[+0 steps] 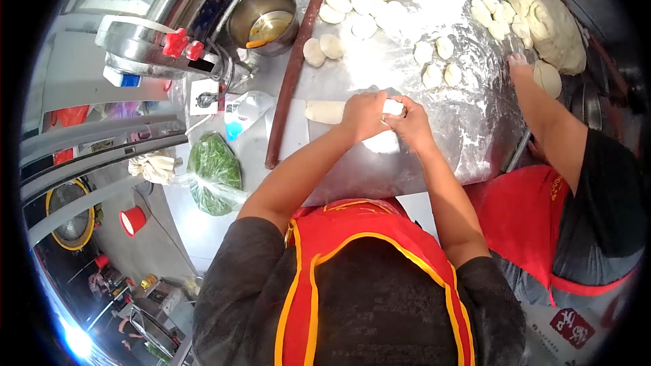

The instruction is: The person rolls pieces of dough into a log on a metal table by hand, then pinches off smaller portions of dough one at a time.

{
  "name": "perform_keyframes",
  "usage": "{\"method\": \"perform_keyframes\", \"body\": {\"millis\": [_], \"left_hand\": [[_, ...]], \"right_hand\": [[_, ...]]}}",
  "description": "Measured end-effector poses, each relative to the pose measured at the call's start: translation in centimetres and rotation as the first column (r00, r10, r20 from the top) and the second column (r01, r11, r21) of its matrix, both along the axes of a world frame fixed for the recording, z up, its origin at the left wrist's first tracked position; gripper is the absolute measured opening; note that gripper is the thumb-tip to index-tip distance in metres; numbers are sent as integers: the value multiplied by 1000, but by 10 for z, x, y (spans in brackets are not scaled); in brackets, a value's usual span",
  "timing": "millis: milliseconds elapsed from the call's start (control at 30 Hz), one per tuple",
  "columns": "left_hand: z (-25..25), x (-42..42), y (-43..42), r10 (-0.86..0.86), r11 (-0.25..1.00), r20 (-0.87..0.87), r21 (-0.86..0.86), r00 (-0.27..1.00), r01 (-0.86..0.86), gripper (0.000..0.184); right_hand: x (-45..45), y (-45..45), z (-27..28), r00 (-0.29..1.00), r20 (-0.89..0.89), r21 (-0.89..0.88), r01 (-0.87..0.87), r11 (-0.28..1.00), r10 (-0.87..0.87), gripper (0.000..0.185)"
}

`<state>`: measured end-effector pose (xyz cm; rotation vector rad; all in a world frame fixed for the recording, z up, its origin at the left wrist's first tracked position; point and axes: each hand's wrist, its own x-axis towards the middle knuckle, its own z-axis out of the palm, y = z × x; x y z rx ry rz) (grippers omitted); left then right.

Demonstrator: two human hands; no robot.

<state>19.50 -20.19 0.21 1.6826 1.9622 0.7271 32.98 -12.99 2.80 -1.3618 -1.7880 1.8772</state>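
A pale dough roll point(324, 112) lies across the floured metal table point(359, 176). My left hand point(365, 116) is wrapped round it, near its right end. Where the dough pokes out past that fist, the fingers of my right hand point(412, 123) are closed on the dough end point(392, 107). The two hands nearly touch, and my fingers hide part of the roll. Loose flour lies just below them. Two flat dough rounds point(323, 49) rest above the roll, and several small dough pieces point(438, 64) sit up and to the right.
A long reddish-brown rolling pin point(299, 68) lies left of the roll, beside a metal pot point(237, 24) with yellowish liquid. Greens in a plastic bag point(213, 173) sit lower left. A large dough mass point(546, 24) is at the far right, near a co-worker's arm point(553, 112).
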Motion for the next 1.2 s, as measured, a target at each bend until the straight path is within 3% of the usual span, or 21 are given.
{"method": "perform_keyframes", "body": {"millis": [67,167,367,467,500,600,633,733,767,867,900,1000,1033,1100,1200], "left_hand": [[-8,6,3,56,997,-54,51,997,-53,30],[-9,10,7,95,995,-94,49,991,-91,20],[6,3,18,53,975,-113,-207,992,-76,25],[0,-15,22,130,954,-56,-265,990,-140,35],[-3,-23,25,172,948,-26,-268,985,-173,40],[-6,-31,23,211,956,21,-211,977,-202,57],[-5,-32,20,177,955,136,-262,975,-137,73],[-14,-24,1,249,968,-24,-1,968,-249,74],[-3,-22,-4,268,957,-109,-87,957,-278,76],[-7,-20,-13,227,948,-324,-141,918,-285,69],[-10,-21,-15,213,956,-289,-135,934,-260,66],[-12,-29,-9,153,979,-122,-117,981,-168,58],[-8,-32,-9,120,985,-26,-124,992,-122,56],[-5,-28,-10,59,992,88,-112,994,-49,53],[-4,-21,-5,27,998,84,-52,996,-23,51]], "right_hand": [[-5,-4,10,987,163,167,-27,986,0,34],[-9,-2,12,990,138,159,11,987,-33,28],[-5,3,23,996,4,-60,91,994,-91,25],[1,-5,35,960,-187,-302,144,942,-207,20],[4,-3,36,953,-265,-275,69,959,-145,30],[-21,38,41,979,-123,-97,152,984,-163,42],[-31,57,21,989,-79,26,131,991,-128,44],[-61,94,-32,977,204,496,-51,867,-59,44],[-68,95,-31,944,320,630,-153,761,-75,43],[-75,94,-11,797,604,589,-428,685,-22,47],[-72,92,0,788,615,590,-447,672,-17,49],[-44,78,-2,953,303,626,-185,757,-19,59],[-30,69,-1,983,172,346,-127,930,70,61],[-18,36,9,989,-108,-39,-107,994,102,53],[-16,24,5,989,-59,-167,-142,976,134,47]]}}
